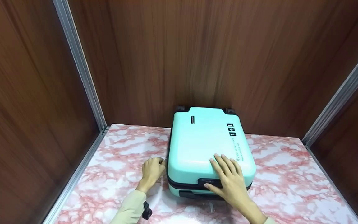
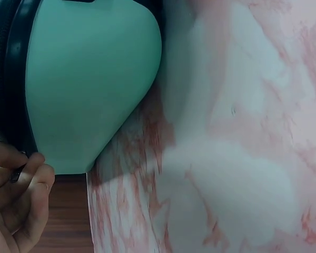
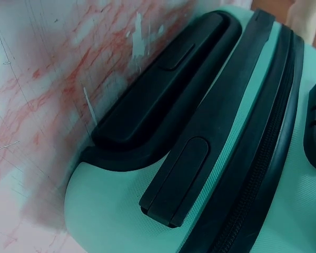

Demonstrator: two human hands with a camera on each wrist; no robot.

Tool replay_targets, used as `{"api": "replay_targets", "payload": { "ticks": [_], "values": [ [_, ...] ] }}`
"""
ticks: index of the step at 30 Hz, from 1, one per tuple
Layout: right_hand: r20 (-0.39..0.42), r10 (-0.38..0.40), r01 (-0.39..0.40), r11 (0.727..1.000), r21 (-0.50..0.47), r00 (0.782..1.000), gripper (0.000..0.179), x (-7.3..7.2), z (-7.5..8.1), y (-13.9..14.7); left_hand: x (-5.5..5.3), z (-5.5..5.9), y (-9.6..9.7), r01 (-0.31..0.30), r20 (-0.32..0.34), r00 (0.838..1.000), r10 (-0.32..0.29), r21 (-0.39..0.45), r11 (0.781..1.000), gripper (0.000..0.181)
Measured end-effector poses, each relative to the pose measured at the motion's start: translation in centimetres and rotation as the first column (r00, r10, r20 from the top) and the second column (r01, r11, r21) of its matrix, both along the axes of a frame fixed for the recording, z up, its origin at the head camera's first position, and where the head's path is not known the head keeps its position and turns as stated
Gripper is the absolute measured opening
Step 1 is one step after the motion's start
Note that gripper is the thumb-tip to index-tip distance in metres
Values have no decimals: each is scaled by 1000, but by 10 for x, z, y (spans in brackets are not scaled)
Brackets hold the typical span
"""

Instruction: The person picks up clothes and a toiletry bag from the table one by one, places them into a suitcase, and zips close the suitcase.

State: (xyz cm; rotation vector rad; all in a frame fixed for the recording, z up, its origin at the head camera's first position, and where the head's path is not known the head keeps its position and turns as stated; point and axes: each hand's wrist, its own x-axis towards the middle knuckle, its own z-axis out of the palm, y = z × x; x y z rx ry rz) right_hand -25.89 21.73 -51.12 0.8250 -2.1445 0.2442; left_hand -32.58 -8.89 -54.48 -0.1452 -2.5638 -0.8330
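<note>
A mint-green hard-shell suitcase (image 1: 197, 140) lies flat on the marbled surface, its black zipper band (image 2: 18, 79) running round the side. At the suitcase's left side, my left hand (image 1: 152, 171) pinches a small dark zipper pull (image 2: 16, 174) between thumb and fingers. My right hand (image 1: 232, 183) rests on the near right part of the lid with fingers spread and straight. Its thumb lies over the black combination lock (image 1: 209, 182) on the front side. The right wrist view shows the zipper (image 3: 253, 190) and the black carry handle (image 3: 216, 116) close up.
Red-and-white marbled tabletop (image 1: 120, 149) surrounds the suitcase. Brown wood-grain panels (image 1: 166, 62) stand at the back and both sides, joined by metal corner posts (image 1: 79, 62). The suitcase's wheels (image 1: 181, 108) are close to the back panel.
</note>
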Motion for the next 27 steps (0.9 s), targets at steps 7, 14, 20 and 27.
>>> {"api": "replay_targets", "payload": {
  "ticks": [7, 14, 20, 27],
  "values": [
    [3, 0, 0, 1000, -8, 1000, 86, 0, -1, 0, -4, 0, 0, 0, -23, 1000, 0, -21, 1000, 37],
    [3, -3, 3, 1000, -14, 1000, 87, 1, -1, 0, -7, 0, -1, 11, -41, 999, -12, -36, 999, 40],
    [6, 0, 0, 1000, -13, 1000, 88, 0, -1, -1, -10, -2, 0, -4, -45, 999, 3, -28, 1000, 38],
    [10, 9, -9, 1000, -15, 1000, 88, 0, 0, 0, -12, -1, 1, -16, -9, 1000, 16, -27, 1000, 32]
  ]
}}
